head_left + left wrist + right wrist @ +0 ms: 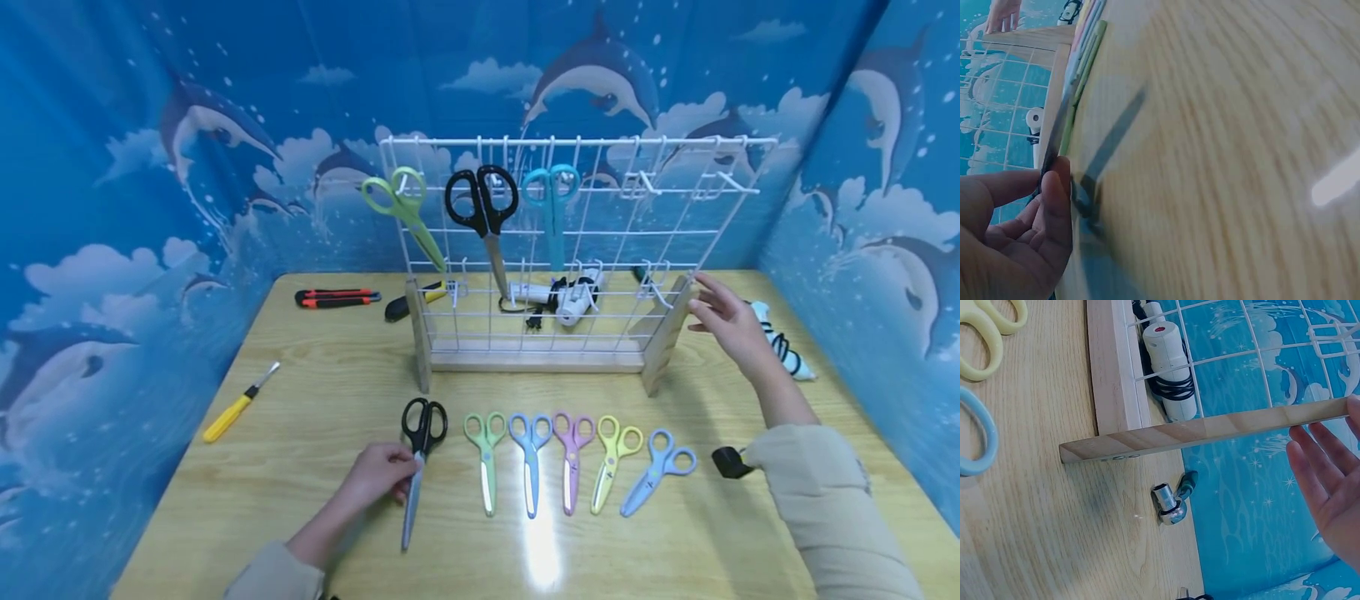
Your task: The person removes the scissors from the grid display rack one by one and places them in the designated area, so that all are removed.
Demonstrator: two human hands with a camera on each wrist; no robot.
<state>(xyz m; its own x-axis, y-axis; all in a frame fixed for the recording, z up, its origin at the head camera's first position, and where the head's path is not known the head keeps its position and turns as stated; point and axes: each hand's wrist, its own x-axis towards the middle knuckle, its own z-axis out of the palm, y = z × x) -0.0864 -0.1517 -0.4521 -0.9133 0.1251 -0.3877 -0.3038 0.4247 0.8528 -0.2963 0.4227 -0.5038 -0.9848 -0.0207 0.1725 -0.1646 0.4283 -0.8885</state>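
My left hand (pixel 375 475) pinches the blade of black-handled scissors (pixel 424 433) between thumb and fingers, low over the table's front left part. In the left wrist view the scissors' blade (pixel 1057 128) stands slanted above its shadow. My right hand (pixel 735 325) is at the right wooden post (pixel 666 337) of a white wire rack (pixel 600 232). In the right wrist view its fairly straight fingers (pixel 1310 475) touch the post near its upper end. Green scissors (pixel 405 208), black scissors (pixel 480 204) and turquoise scissors (pixel 552 208) hang on the rack's upper row.
Right of the left hand lies a row of green (pixel 487 462), blue (pixel 531 467), pink (pixel 572 462), yellow (pixel 615 454) and light blue scissors (pixel 656 472). A yellow screwdriver (pixel 236 412) and red-black cutters (pixel 337 298) lie left. Corded white tools (pixel 577 300) lie behind the rack.
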